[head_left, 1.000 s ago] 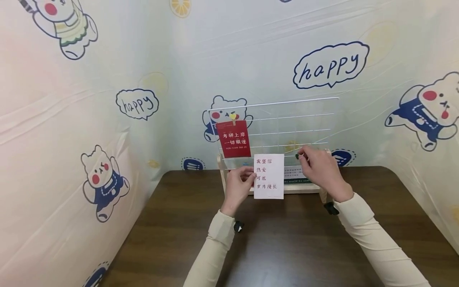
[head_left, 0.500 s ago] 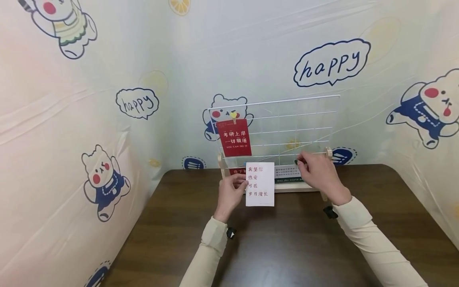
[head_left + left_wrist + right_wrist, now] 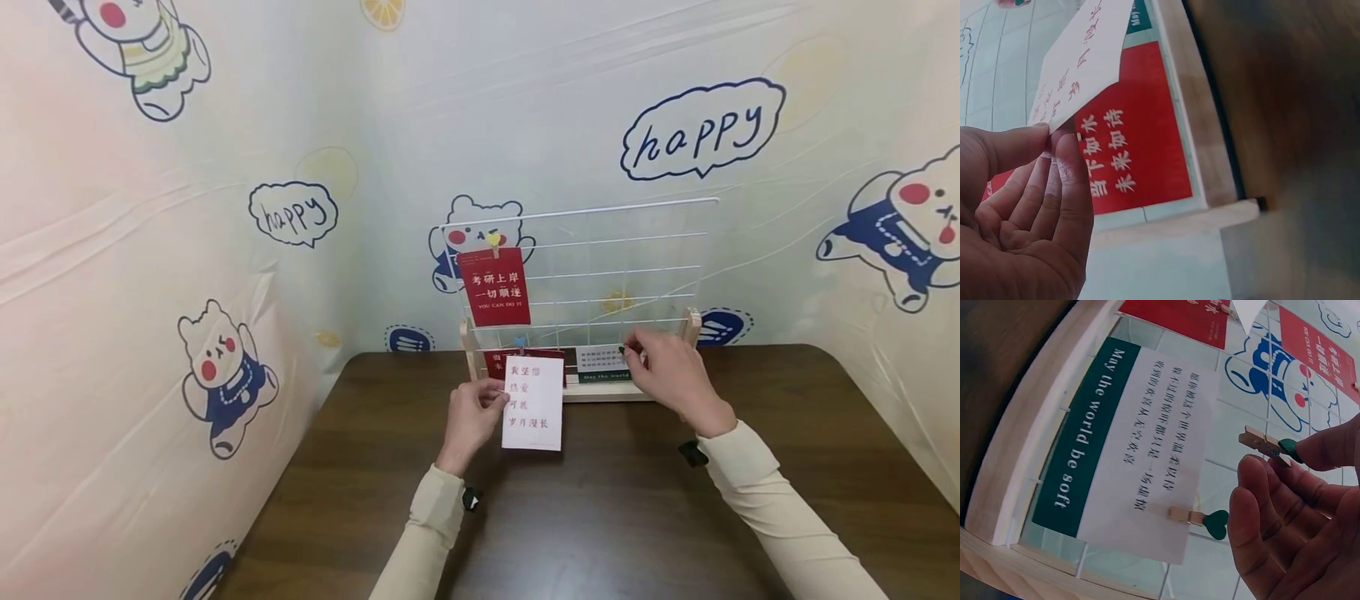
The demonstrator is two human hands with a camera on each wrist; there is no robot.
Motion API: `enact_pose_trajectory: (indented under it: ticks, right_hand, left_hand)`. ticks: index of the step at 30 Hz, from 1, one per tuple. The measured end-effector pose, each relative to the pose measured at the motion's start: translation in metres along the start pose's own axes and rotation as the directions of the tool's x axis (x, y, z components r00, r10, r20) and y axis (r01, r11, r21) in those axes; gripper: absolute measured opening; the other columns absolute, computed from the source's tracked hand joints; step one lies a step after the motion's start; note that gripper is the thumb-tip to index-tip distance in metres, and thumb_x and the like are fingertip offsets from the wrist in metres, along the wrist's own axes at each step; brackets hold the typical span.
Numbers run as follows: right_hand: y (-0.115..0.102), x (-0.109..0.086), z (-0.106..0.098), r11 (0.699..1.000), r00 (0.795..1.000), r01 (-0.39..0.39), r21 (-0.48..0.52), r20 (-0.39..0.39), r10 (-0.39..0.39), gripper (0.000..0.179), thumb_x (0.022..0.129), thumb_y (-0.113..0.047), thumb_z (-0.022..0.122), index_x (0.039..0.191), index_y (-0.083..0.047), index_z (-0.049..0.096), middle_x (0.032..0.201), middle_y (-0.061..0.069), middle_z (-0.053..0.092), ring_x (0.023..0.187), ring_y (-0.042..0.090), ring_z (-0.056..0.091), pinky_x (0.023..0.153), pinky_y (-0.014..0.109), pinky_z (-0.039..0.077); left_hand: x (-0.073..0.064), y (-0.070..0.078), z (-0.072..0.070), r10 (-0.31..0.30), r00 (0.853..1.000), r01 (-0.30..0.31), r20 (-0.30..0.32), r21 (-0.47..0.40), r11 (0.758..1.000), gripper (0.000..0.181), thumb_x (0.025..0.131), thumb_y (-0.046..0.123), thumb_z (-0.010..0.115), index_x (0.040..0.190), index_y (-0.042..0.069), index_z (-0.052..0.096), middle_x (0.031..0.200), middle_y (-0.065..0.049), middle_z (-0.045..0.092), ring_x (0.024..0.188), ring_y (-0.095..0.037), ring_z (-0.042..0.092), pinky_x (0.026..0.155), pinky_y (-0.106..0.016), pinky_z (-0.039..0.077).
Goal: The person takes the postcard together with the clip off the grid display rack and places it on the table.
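Observation:
My left hand (image 3: 471, 423) pinches a white card (image 3: 532, 408) with red characters by its left edge, thumb on one face. In the left wrist view the card tilts above a red card (image 3: 1141, 137) at the bottom of the wire grid. My right hand (image 3: 678, 375) is in front of the grid's lower right part. Between its thumb and fingers it pinches a small wooden clothespin (image 3: 1261, 442) with a green heart. Below that, another green-heart clothespin (image 3: 1188, 516) grips a white-and-green card (image 3: 1141, 444) on the grid.
The white wire grid (image 3: 585, 218) stands in a wooden base (image 3: 611, 396) on a dark brown table (image 3: 600, 517). A red card (image 3: 495, 287) hangs at its upper left from a yellow-heart clothespin (image 3: 494, 242). Behind is a printed cloth (image 3: 562, 100).
My left hand has moved down and left with the white card, uncovering more of the lower red card. The right hand has shifted slightly down and keeps its pinch on the clothespin.

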State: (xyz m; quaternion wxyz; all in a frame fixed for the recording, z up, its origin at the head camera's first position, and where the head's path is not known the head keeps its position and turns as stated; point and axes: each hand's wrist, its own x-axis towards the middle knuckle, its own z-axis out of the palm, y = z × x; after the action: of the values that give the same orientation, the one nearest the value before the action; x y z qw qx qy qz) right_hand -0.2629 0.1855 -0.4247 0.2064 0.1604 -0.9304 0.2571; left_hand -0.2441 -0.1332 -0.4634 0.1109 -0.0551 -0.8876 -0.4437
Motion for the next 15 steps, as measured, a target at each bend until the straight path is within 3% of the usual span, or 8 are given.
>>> enact_pose_trajectory:
  ticks: [15]
  right_hand:
    - [0.005, -0.006, 0.017, 1.000, 0.999, -0.006, 0.007, 0.054, 0.006, 0.011, 0.096, -0.015, 0.066, 0.101, -0.006, 0.071, 0.079, 0.008, 0.072, 0.060, 0.015, 0.054, 0.051, 0.028, 0.041]
  left_hand:
    - [-0.007, -0.017, -0.009, -0.050, 0.999, 0.049, 0.015, 0.037, 0.998, 0.017, 0.093, 0.007, 0.076, 0.110, 0.002, 0.078, 0.100, -0.014, 0.080, 0.081, -0.018, 0.073, 0.076, -0.033, 0.064]
